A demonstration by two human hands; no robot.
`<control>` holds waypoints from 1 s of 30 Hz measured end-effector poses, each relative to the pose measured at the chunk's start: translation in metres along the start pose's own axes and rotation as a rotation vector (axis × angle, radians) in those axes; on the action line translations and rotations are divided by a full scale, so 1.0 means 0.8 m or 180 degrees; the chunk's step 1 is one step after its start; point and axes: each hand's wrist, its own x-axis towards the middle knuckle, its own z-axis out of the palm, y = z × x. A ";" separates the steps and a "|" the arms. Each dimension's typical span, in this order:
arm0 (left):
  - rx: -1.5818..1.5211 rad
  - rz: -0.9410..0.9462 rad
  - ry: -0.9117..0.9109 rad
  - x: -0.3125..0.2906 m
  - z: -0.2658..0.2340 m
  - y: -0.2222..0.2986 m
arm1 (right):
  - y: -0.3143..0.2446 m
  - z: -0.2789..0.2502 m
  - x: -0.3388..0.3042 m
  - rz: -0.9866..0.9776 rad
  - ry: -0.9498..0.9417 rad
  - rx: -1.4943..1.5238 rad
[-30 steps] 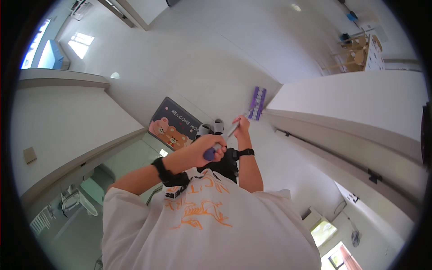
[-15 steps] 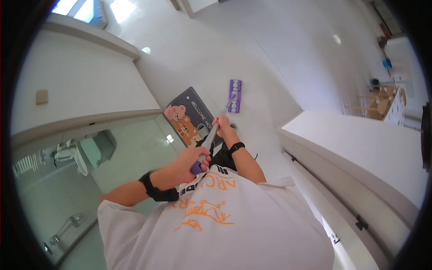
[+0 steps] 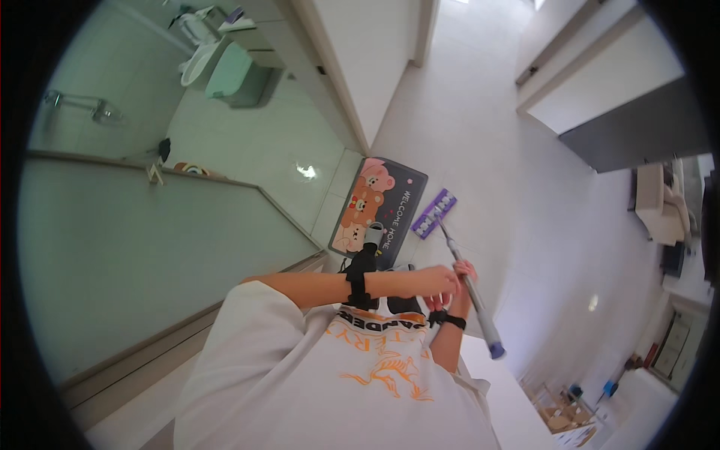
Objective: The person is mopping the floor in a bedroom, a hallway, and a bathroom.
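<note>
A flat mop has its purple-and-white head (image 3: 435, 213) on the pale floor, just right of a dark doormat (image 3: 409, 196) with cartoon bears. Its grey handle (image 3: 478, 306) slants up toward me and ends in a purple cap. My right hand (image 3: 465, 273) is closed around the handle partway along. Crossing in front of my body, my left hand (image 3: 435, 283) is beside the right wrist, off the handle, with its fingers loose and apart. Black bands circle both wrists. One of my feet, in a grey slipper (image 3: 373, 232), rests on the mat.
To the left is a bathroom with a glass panel (image 3: 150, 262), a washbasin (image 3: 201, 64) and a pale green tub (image 3: 238, 75). A white wall edge (image 3: 360, 60) divides it from the hallway floor. A white surface (image 3: 502, 390) lies close at my lower right.
My left hand has let go of the handle's top end, which has swung to the right. My view has turned right, and the mop head now slants beside the mat.
</note>
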 end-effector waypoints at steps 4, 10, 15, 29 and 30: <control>-0.0886 0.0454 0.1178 0.018 -0.103 -0.036 | -0.001 0.037 -0.042 -0.0333 0.0035 0.0335; -0.1910 0.0882 0.2590 -0.046 -0.192 -0.091 | -0.043 0.055 -0.025 -0.0217 0.0214 0.0438; -0.3229 0.1126 0.2578 -0.058 -0.233 -0.199 | -0.093 0.063 0.036 -0.0878 0.0441 -0.0582; -0.3242 0.1101 0.2395 -0.007 -0.170 -0.200 | -0.108 0.082 0.006 -0.0204 0.0452 0.0151; -0.3222 0.1105 0.2392 -0.004 -0.174 -0.195 | -0.107 0.081 0.008 -0.0176 0.0537 0.0159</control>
